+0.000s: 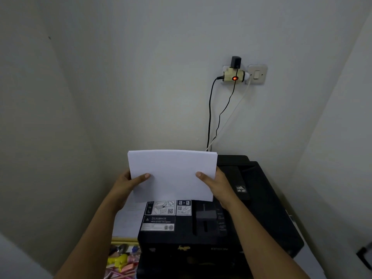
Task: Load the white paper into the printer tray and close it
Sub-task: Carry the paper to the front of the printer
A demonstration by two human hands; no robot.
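Note:
A stack of white paper (173, 174) is held upright above the black printer (261, 208). My left hand (128, 184) grips its left edge, thumb on the front. My right hand (215, 184) grips its right edge the same way. Below the sheets, the printer's open tray area (203, 218) shows instruction stickers and a grey paper guide. The paper's lower edge hangs just above the stickers and hides the back of the tray.
A wall socket with an adapter and a red light (234, 74) sits above, with cables (210, 117) running down behind the printer. A switch (256, 74) is beside it. Colourful small items (120, 260) and a white sheet lie left of the printer. Walls close in on both sides.

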